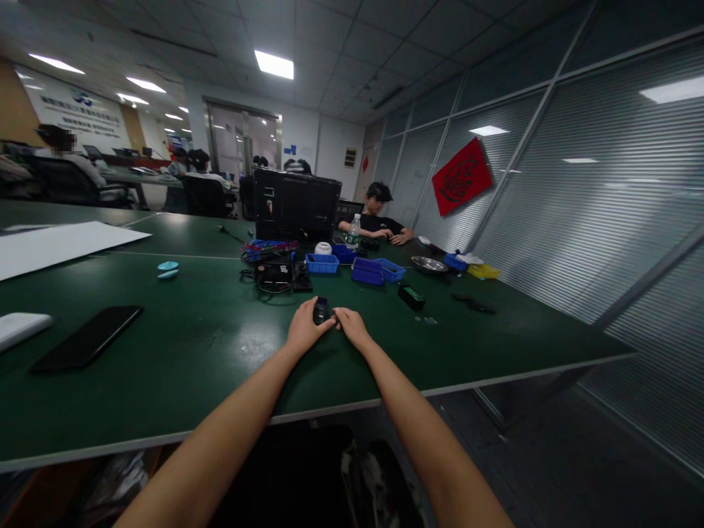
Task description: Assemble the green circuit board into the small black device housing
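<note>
Both my arms reach forward over the green table [181, 345]. My left hand [304, 327] grips a small black device [320, 310] with a dark top, held just above the tabletop. My right hand [350, 325] meets it from the right, its fingertips touching the device's side. Whether the right hand truly grips the device is hard to tell; its fingers are curled against it.
A black phone [88, 336] and a white pad [19, 326] lie at the left. Ahead are a black box [411, 296], blue bins [367, 270], tangled cables [269, 251], a metal bowl [429, 265] and a monitor's back [295, 204]. A person sits at the far end [379, 220].
</note>
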Motion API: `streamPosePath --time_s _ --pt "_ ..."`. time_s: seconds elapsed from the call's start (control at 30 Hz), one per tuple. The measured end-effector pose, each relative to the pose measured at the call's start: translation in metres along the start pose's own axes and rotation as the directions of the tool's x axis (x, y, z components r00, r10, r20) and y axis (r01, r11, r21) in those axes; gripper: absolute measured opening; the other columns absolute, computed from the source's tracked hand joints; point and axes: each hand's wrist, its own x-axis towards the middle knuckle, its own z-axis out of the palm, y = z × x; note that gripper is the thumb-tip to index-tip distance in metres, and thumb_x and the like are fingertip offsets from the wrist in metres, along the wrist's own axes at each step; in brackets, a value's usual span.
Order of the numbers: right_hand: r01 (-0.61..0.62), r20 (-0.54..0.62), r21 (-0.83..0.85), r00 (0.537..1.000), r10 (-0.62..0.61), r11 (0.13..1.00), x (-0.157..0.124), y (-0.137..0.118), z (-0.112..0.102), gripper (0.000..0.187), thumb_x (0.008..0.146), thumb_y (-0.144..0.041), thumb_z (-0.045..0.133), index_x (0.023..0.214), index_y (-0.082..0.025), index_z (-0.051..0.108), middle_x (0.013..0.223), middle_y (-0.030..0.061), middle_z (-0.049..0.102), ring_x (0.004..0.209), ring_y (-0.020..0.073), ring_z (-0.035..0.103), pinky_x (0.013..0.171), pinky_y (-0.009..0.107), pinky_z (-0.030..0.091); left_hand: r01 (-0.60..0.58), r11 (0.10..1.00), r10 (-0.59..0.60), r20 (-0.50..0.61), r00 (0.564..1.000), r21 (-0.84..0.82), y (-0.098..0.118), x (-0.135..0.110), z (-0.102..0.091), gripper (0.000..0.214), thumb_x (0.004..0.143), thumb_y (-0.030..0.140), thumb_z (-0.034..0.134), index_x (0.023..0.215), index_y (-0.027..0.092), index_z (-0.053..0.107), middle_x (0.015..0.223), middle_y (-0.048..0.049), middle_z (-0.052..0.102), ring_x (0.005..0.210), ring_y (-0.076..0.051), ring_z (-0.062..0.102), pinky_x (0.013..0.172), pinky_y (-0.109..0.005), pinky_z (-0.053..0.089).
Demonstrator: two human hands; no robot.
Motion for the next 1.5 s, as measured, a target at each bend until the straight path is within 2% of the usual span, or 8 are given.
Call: streamPosePath --time_s 0.1,0.23,0.5,0.73,1.03,1.13,1.3,1.5 --pt "-0.032 0.002 -0.013 0.999 0.032 0.999 0.003 0.003 0.002 0.031 0.083 -0.037 0.040 0.087 -0.016 0.062 0.074 0.0016 0.065 0.053 0.0090 0.055 0.057 0.020 0.042 0.001 0.996 -0.005 0.051 0.999 0.088 0.000 -0.002 0.000 0.062 0.068 0.032 0.062 0.125 0.019 0.042 0.125 -0.0098 0.047 0.114 -0.023 0.044 0.097 -0.033 0.034" --pt "-0.033 0.002 -0.027 0.999 0.033 0.999 0.006 0.007 0.002 0.025 0.080 -0.034 0.044 0.079 -0.016 0.062 0.072 0.0020 0.065 0.053 0.0096 0.056 0.056 0.020 0.042 0.042 0.996 -0.047 0.050 0.998 0.084 0.000 -0.003 -0.002 0.056 0.071 0.024 0.055 0.126 0.017 0.041 0.121 -0.0103 0.051 0.109 -0.021 0.049 0.094 -0.030 0.036" --pt "-0.020 -0.058 0.022 0.998 0.021 1.000 0.011 0.018 -0.008 0.023 0.077 -0.031 0.044 0.076 -0.015 0.061 0.069 0.0026 0.064 0.052 0.0093 0.054 0.055 0.020 0.042 0.230 0.961 -0.231 -0.011 0.973 0.156 -0.003 -0.004 -0.022 0.055 0.072 0.028 0.053 0.122 0.012 0.039 0.113 -0.0150 0.055 0.102 -0.024 0.053 0.083 -0.031 0.041" --pt "-0.014 -0.100 0.043 0.995 0.018 0.999 0.013 0.023 -0.012 0.022 0.076 -0.029 0.044 0.075 -0.015 0.061 0.066 0.0016 0.062 0.050 0.0086 0.051 0.052 0.020 0.040 0.304 0.894 -0.323 0.004 0.946 0.328 -0.031 -0.009 -0.074 0.040 0.072 0.034 0.052 0.107 0.015 0.047 0.100 -0.0136 0.061 0.091 -0.024 0.058 0.073 -0.030 0.043" --pt "-0.041 -0.124 0.099 0.991 0.054 0.994 0.018 0.026 -0.010 0.019 0.073 -0.026 0.047 0.074 -0.014 0.061 0.063 0.0013 0.062 0.047 0.0084 0.050 0.049 0.019 0.039 0.518 0.701 -0.539 -0.112 0.835 0.490 -0.103 -0.008 -0.184 0.044 0.073 0.042 0.047 0.105 0.011 0.047 0.102 -0.0167 0.060 0.091 -0.028 0.059 0.066 -0.032 0.045" --pt "-0.049 -0.122 0.103 0.991 0.062 0.993 0.017 0.024 -0.010 0.019 0.074 -0.026 0.046 0.075 -0.015 0.062 0.064 0.0015 0.062 0.048 0.0083 0.051 0.049 0.019 0.039 0.576 0.643 -0.583 -0.165 0.796 0.504 -0.127 -0.011 -0.213 0.045 0.073 0.043 0.048 0.105 0.011 0.046 0.103 -0.0152 0.060 0.089 -0.028 0.059 0.064 -0.032 0.046" --pt "-0.075 -0.124 0.092 0.988 0.086 0.993 0.015 0.021 -0.011 0.018 0.074 -0.026 0.048 0.074 -0.014 0.061 0.065 0.0018 0.063 0.048 0.0082 0.051 0.050 0.019 0.040 0.635 0.593 -0.566 -0.304 0.766 0.495 -0.142 -0.018 -0.230 0.045 0.075 0.048 0.046 0.104 0.014 0.046 0.102 -0.0150 0.060 0.091 -0.029 0.058 0.066 -0.035 0.047" --pt "-0.082 -0.117 0.078 0.989 0.090 0.994 0.015 0.021 -0.012 0.019 0.075 -0.027 0.048 0.075 -0.015 0.062 0.065 0.0021 0.063 0.050 0.0086 0.051 0.051 0.020 0.040 0.633 0.607 -0.585 -0.269 0.765 0.482 -0.131 -0.019 -0.221 0.050 0.076 0.048 0.042 0.112 0.013 0.044 0.101 -0.0125 0.060 0.089 -0.029 0.059 0.066 -0.035 0.047"
